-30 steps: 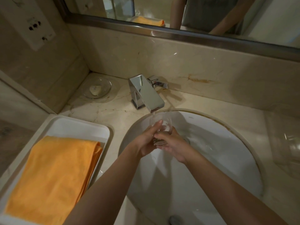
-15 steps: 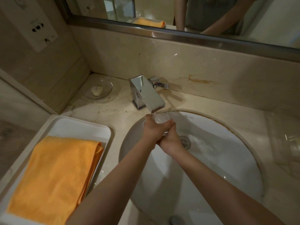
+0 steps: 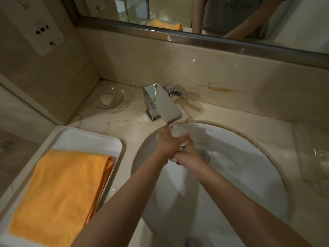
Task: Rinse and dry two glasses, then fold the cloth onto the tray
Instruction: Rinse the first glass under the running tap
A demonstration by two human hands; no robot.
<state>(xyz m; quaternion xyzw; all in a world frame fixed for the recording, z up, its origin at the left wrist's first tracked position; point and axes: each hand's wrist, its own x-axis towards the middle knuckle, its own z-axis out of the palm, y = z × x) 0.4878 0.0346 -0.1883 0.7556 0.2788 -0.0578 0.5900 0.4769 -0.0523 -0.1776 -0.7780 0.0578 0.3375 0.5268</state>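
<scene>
Both my left hand (image 3: 169, 142) and right hand (image 3: 188, 154) grip one glass (image 3: 179, 133), raised closer under the faucet (image 3: 162, 102) than before (second glass (image 3: 318, 159) far right).

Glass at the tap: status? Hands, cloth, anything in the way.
Left hand and right hand both grip glass under faucet, over sink. Cloth folded on tray. Nothing in the way.

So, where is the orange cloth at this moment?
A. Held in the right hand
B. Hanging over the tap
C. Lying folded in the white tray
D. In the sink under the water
C: the cloth lies folded in the tray left of the sink, while both hands, left hand and right hand, hold a glass under the tap.
</scene>
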